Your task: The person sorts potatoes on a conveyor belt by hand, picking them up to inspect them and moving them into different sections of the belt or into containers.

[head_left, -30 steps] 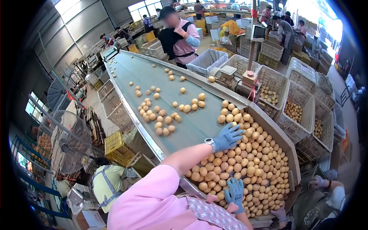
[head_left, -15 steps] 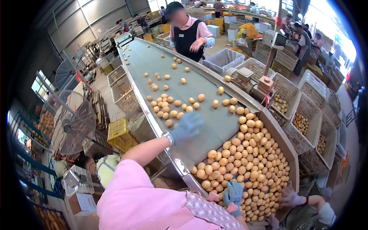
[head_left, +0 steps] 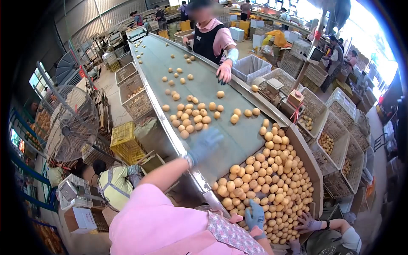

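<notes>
My left hand, in a blue glove, reaches out over the grey-green conveyor belt. It is blurred, with fingers apart and nothing in it. It hovers just below a cluster of round yellow fruit on the belt. My right hand, also in a blue glove, rests with spread fingers on the near edge of the big pile of yellow fruit in the end bin. I see nothing gripped in it.
A co-worker in a pink shirt and black apron stands across the belt with one hand on its edge. Another person's gloved hand touches the pile's lower right. Wire crates line the right; a fan stands left.
My left hand has left the pile and swung left over the belt. The fruit cluster has ridden closer. The co-worker has lowered a hand to the belt edge.
</notes>
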The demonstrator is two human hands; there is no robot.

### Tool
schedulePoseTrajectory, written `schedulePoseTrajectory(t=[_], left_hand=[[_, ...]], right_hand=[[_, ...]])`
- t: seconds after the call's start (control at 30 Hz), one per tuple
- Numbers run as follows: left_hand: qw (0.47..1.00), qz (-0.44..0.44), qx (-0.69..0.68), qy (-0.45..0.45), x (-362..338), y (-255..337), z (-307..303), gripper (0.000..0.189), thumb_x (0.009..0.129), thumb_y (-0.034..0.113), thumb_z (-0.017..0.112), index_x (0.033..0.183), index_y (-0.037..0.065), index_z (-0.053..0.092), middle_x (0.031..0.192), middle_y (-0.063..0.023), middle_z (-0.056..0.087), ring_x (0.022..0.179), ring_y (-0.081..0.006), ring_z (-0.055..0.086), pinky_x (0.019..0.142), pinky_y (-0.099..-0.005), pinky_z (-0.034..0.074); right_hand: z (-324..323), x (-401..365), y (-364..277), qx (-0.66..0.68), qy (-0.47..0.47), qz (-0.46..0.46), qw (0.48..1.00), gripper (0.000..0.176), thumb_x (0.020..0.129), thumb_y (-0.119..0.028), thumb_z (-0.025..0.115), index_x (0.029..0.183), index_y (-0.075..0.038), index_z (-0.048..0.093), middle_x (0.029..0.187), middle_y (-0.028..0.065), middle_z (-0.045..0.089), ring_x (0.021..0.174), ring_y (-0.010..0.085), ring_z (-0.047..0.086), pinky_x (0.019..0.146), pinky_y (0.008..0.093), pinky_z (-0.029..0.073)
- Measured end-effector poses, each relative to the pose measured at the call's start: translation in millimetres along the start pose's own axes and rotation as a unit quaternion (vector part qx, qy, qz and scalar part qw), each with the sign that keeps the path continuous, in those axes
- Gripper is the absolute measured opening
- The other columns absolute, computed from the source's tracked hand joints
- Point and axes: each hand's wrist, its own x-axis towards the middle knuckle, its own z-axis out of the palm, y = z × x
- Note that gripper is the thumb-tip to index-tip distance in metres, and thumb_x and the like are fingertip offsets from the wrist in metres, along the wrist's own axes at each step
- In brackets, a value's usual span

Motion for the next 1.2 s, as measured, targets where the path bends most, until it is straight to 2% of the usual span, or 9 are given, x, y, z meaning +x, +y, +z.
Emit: schedulePoseTrajectory(t=[0.1, 0.17, 0.27, 0.33, 0.47, 0.6, 0.7, 1.1, 1.2], left_hand=[[0.993, 0.070, -0.084, -0.041, -28, 49, 22, 0.037, 0.099, 0.020, 0.065, 0.134, 0.009, 0.066, 0.143, -0.0164, 0.061, 0.138, -0.0377, 0.056, 0.124, -0.0506, 0.039], [0.984, 0.069, -0.132, -0.099, -20, 67, -1, 0.037, 0.101, 0.021, 0.064, 0.136, 0.008, 0.066, 0.143, -0.0157, 0.061, 0.138, -0.0378, 0.055, 0.124, -0.0507, 0.039], [0.978, 0.047, -0.168, -0.111, -22, 69, -3, 0.037, 0.102, 0.021, 0.062, 0.137, 0.008, 0.065, 0.143, -0.0146, 0.062, 0.137, -0.0366, 0.056, 0.123, -0.0498, 0.039], [0.980, 0.054, -0.164, -0.096, -22, 63, -3, 0.037, 0.103, 0.021, 0.061, 0.137, 0.008, 0.064, 0.143, -0.0145, 0.062, 0.136, -0.0354, 0.056, 0.121, -0.0491, 0.040], [0.977, 0.049, -0.187, -0.092, -21, 69, -3, 0.038, 0.099, 0.019, 0.064, 0.135, 0.006, 0.065, 0.138, -0.0158, 0.065, 0.128, -0.0363, 0.061, 0.113, -0.0475, 0.047], [0.979, 0.034, -0.194, -0.061, -21, 70, -9, 0.038, 0.095, 0.016, 0.067, 0.131, 0.004, 0.067, 0.135, -0.0161, 0.067, 0.124, -0.0372, 0.063, 0.109, -0.0466, 0.049], [0.979, 0.110, -0.164, -0.053, -19, 68, -11, 0.035, 0.092, 0.013, 0.069, 0.125, 0.003, 0.068, 0.131, -0.0153, 0.067, 0.123, -0.0355, 0.063, 0.109, -0.0445, 0.049], [0.955, 0.265, -0.074, -0.114, 29, -15, 5, 0.041, 0.098, 0.023, 0.069, 0.139, 0.022, 0.067, 0.154, -0.0131, 0.054, 0.146, -0.0370, 0.049, 0.120, -0.0551, 0.038], [0.983, 0.144, 0.018, -0.111, 61, -60, 8, 0.039, 0.098, 0.020, 0.067, 0.136, 0.021, 0.067, 0.150, -0.0167, 0.055, 0.140, -0.0389, 0.051, 0.116, -0.0545, 0.039]], right_hand=[[-49, 29, 8, 0.163, -0.064, 0.247, 0.953, 0.076, 0.105, -0.009, 0.062, 0.172, -0.003, 0.027, 0.125, 0.0156, 0.071, 0.103, 0.0283, 0.070, 0.090, 0.0396, 0.059], [-129, 76, 78, 0.233, 0.083, 0.304, 0.920, 0.041, 0.109, -0.022, 0.057, 0.144, -0.005, 0.043, 0.110, 0.0106, 0.069, 0.092, 0.0221, 0.065, 0.086, 0.0359, 0.056], [-319, 157, 100, 0.299, 0.371, 0.194, 0.857, 0.039, 0.116, -0.040, 0.049, 0.103, -0.008, 0.068, 0.088, 0.0030, 0.067, 0.076, 0.0128, 0.059, 0.079, 0.0305, 0.051], [-375, 182, 30, 0.256, 0.458, 0.066, 0.849, 0.040, 0.114, -0.043, 0.053, 0.117, -0.007, 0.069, 0.088, 0.0009, 0.064, 0.077, 0.0096, 0.055, 0.075, 0.0282, 0.048], [-290, 189, -64, 0.147, 0.414, 0.053, 0.897, 0.042, 0.114, -0.034, 0.055, 0.145, -0.006, 0.060, 0.111, 0.0038, 0.063, 0.096, 0.0137, 0.057, 0.089, 0.0308, 0.050], [-81, 132, 9, -0.284, -0.104, 0.099, 0.948, 0.057, 0.106, -0.028, 0.065, 0.156, -0.005, 0.051, 0.152, 0.0156, 0.053, 0.136, 0.0325, 0.054, 0.110, 0.0405, 0.047], [21, 35, 10, -0.287, 0.071, 0.034, 0.955, 0.073, 0.097, -0.018, 0.071, 0.163, -0.002, 0.044, 0.166, 0.0253, 0.044, 0.154, 0.0446, 0.041, 0.124, 0.0524, 0.037], [1, -50, 27, -0.246, 0.025, 0.064, 0.967, 0.059, 0.098, -0.021, 0.066, 0.153, -0.002, 0.056, 0.167, 0.0206, 0.047, 0.154, 0.0430, 0.042, 0.129, 0.0603, 0.027], [6, -48, 26, -0.271, 0.032, 0.067, 0.960, 0.059, 0.098, -0.023, 0.066, 0.153, -0.003, 0.055, 0.169, 0.0198, 0.045, 0.155, 0.0421, 0.041, 0.130, 0.0599, 0.026]])
